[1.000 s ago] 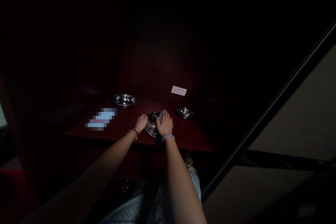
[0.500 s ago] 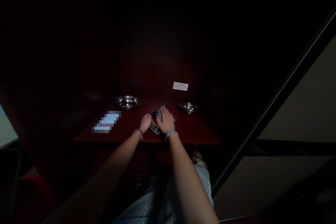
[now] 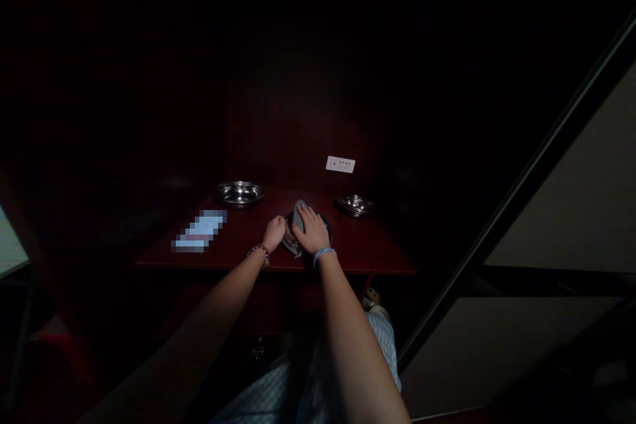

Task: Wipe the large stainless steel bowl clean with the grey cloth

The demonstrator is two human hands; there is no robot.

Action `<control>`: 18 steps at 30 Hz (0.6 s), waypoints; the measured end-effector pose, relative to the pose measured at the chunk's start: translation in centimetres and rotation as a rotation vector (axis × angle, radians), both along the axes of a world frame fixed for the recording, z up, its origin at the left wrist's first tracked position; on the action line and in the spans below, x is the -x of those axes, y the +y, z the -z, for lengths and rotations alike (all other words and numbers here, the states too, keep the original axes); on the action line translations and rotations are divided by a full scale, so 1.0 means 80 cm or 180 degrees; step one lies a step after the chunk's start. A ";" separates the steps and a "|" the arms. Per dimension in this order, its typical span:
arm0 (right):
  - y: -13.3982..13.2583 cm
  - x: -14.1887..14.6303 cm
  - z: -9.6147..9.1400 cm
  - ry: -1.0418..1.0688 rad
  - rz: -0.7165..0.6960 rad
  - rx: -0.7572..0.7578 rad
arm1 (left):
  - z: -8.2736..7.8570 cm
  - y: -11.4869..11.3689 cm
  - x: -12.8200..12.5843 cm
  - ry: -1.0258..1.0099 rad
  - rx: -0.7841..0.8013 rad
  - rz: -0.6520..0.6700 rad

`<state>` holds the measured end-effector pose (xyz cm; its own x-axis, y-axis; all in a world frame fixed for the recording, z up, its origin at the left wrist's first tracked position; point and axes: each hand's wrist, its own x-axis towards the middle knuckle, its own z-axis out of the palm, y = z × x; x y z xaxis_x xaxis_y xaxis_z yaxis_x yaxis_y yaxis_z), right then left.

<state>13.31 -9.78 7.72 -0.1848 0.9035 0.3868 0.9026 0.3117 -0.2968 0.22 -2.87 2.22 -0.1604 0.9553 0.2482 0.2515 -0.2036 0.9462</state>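
Observation:
A round stainless steel plate [image 3: 289, 244] lies near the front edge of the dark red table, largely covered by my hands. With its fingers curled closed, my left hand [image 3: 274, 233] grips the plate's left rim. My right hand [image 3: 313, 231] holds a grey cloth [image 3: 298, 217] pressed down against the plate, its fingers laid over the cloth. Part of the cloth sticks out past the thumb side; the rest is hidden beneath the palm.
A shiny steel dish [image 3: 240, 193] stands at the back left of the table [image 3: 348, 253]. Several nested steel bowls or dishes [image 3: 356, 205] sit at the back right. A blurred-out flat object [image 3: 200, 230] lies at left. A white socket panel [image 3: 340, 164] is on the back wall.
My right hand and the cloth have shifted slightly left over the plate, with the cloth's tip turned further left. My left hand stays on the rim.

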 end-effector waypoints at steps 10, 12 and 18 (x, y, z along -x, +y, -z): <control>0.011 -0.026 0.007 0.0965 0.1382 0.0376 | -0.005 -0.009 -0.001 0.0004 0.0076 -0.0072; 0.013 -0.029 0.011 0.1142 0.1504 0.0372 | -0.006 -0.010 -0.001 -0.0012 0.0045 -0.0069; 0.018 -0.027 0.018 0.1007 0.1530 0.0236 | -0.006 -0.011 -0.001 -0.0066 -0.0027 -0.0111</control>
